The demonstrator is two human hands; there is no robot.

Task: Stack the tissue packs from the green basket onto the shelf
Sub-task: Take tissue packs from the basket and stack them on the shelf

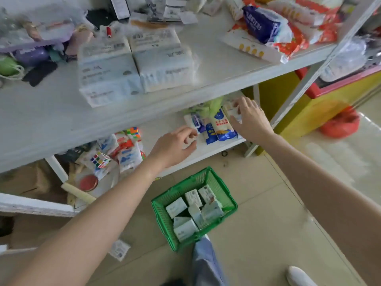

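A green basket [223,189] sits on the floor below me with several white tissue packs [176,207] inside. Both my hands reach onto the lower white shelf [208,150]. My right hand [250,118] rests with spread fingers on a white tissue pack [232,109] at the shelf's right end, beside blue-and-white bags [221,126]. My left hand [175,146] hovers over the bare shelf board with its fingers loosely curled and nothing visible in it; its fingertips are close to a small white and blue pack [192,120].
The upper shelf [226,67] overhangs, carrying two large wrapped tissue bundles [136,65] and snack bags [266,23]. Puzzle cubes [100,159] and toys crowd the lower shelf's left. A slanted metal post [321,60], a yellow-red counter [321,104] and my shoe [299,276] lie to the right.
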